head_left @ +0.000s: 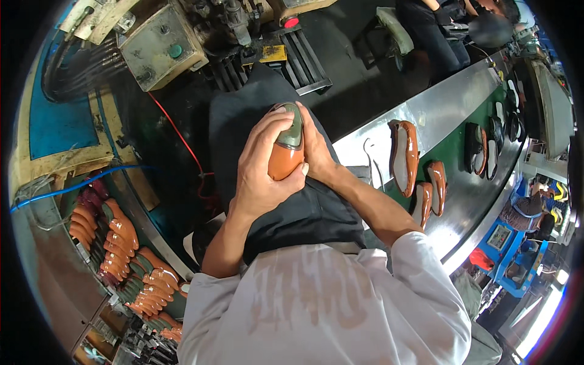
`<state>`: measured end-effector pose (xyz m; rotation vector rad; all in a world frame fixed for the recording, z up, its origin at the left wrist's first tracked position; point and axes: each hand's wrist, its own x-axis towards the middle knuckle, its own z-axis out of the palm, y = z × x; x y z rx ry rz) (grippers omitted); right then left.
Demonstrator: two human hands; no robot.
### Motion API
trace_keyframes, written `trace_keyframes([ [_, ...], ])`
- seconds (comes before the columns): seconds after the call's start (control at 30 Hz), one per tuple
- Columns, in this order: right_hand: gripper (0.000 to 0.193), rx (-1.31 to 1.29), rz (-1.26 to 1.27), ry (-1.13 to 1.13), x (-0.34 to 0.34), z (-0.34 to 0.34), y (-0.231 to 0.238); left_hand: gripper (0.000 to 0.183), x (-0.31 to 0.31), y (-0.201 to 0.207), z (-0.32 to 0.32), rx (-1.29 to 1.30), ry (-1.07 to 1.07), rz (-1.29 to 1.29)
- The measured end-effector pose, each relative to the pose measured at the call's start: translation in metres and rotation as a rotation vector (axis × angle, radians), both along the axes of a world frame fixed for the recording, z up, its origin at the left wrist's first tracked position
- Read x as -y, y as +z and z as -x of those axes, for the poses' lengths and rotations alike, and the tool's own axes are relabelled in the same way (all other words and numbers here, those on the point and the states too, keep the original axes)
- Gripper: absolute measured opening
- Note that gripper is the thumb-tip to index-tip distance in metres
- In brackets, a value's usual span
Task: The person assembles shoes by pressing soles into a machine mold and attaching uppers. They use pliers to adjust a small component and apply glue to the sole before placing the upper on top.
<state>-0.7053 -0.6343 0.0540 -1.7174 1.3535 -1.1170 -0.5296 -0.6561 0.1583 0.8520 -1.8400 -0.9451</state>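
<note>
item: glossy tan-brown leather shoe upper on a grey-green plastic last (287, 146), held over the dark apron at lap level
left hand (260, 167): wrapped around its side, thumb pressed on the toe
right hand (317, 149): cupped against the far side
handling: judged light and rigid from the last; polished leather likely slippery and easily scuffed
hold point: best gripped at the sides over the last

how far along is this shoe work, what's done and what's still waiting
Done, judging by position: brown shoes and dark ones already lie on the green conveyor belt to the right. In hand: both hands, left hand and right hand, grip one brown shoe on its last over the lap. Left: a rack of many brown lasted shoes sits at the lower left, apparently still waiting.
</note>
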Motion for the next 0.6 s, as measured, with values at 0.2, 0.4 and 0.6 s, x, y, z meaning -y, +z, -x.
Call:
trace_keyframes([
  [0.2,0.104,-0.006,-0.197,0.108,0.021,0.016,0.034,0.089,0.022,0.012,-0.007,-0.124,-0.076,-0.165],
  [0.4,0.112,-0.092,-0.352,0.021,0.023,0.021,0.113,0.059,0.104,-0.019,-0.008,-0.311,0.155,-0.488],
  [0.6,0.086,-0.719,-0.042,0.057,-0.024,0.017,0.06,0.041,0.122,-0.115,0.004,-0.095,0.192,-0.776],
])
